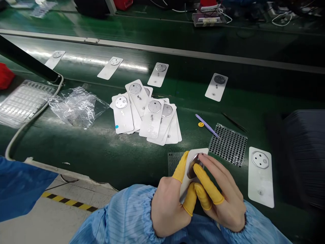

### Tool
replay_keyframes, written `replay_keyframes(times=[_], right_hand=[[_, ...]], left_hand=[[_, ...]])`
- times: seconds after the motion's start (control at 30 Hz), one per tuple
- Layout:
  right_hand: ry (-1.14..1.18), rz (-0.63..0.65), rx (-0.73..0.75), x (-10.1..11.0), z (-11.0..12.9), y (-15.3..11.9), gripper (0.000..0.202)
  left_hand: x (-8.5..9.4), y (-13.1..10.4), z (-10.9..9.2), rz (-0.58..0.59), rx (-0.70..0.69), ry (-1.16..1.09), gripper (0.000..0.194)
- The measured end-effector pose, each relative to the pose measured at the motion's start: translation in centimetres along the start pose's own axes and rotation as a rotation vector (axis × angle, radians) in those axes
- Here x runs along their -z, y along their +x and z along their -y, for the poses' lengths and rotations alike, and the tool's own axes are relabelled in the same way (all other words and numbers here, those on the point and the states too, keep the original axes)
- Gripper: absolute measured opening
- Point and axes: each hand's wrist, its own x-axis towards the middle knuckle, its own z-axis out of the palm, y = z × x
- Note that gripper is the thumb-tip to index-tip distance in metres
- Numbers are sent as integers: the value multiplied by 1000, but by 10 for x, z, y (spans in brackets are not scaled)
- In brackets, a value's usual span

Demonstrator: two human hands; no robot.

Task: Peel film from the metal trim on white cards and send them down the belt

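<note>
White panel (186,185) lower right of centre looks light, stiff and slick, so grab the edges like the left hand (169,207) pinching it; right hand (225,205) fingers curl over the shiny disc (191,170), can't tell if gripping tbh.

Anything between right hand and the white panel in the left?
Nothing visible except yellow finger covers. The right hand is at the dark section of the white panel; the left hand holds the panel.
</note>
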Motion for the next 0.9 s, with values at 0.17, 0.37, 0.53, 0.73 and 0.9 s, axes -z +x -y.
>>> replay_keyframes(times=[0.17,0.37,0.53,0.73,0.9], right_hand=[[-37,23,3,2,1,-5,48],[-143,175,10,4,7,-1,38],[28,155,26,0,-1,-6,45],[96,20,-34,3,-1,-3,52],[29,41,28,7,2,-3,52]], left_hand=[[0,2,-2,-20,-42,13,8],[-1,-2,2,-84,-46,111,8],[-4,-12,9,-37,78,131,11],[1,-8,-2,28,130,-165,46],[2,-8,-6,44,132,-124,47]])
